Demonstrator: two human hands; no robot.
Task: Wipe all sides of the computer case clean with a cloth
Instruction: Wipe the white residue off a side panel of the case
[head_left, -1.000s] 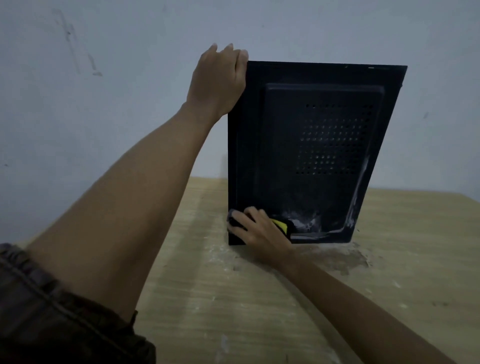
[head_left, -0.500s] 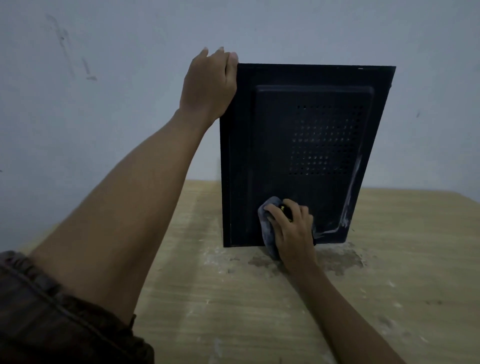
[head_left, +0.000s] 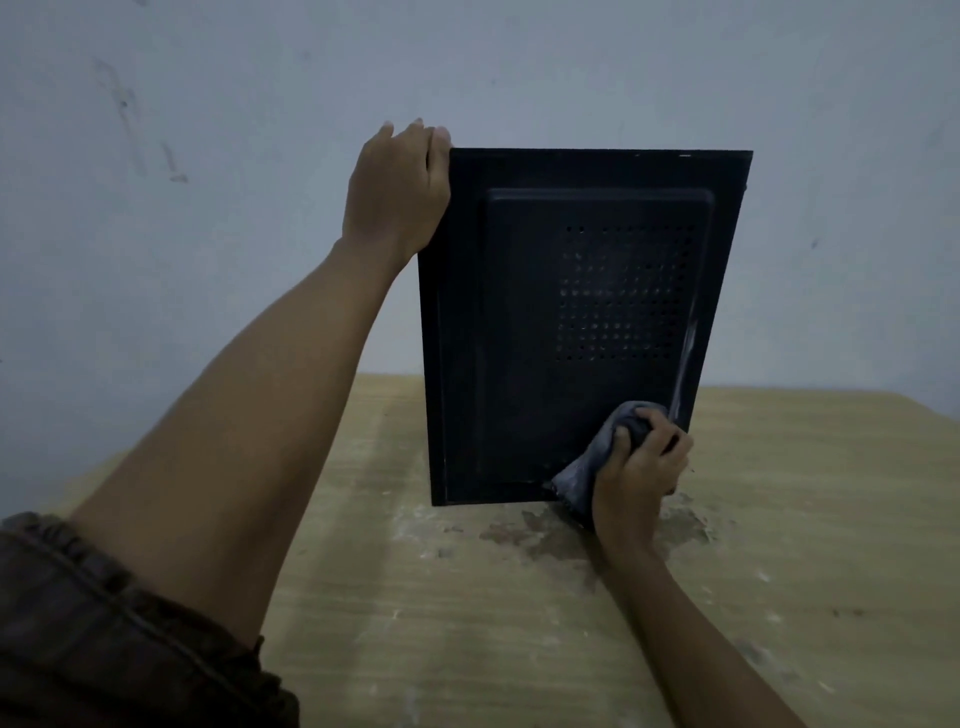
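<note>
step: wiping panel's low corner | left hand (head_left: 397, 195) gripping computer case (head_left: 571, 332) top | right hand (head_left: 636, 470) clutching cloth (head_left: 584, 465) | advice: keep bracing, press into the pale streak above

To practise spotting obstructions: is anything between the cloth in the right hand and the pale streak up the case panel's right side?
Nothing visible. The right hand presses the cloth on the computer case, directly below the pale streak.

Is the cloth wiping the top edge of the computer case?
No, the right hand holds the grey cloth at the lower right corner of the computer case.
</note>
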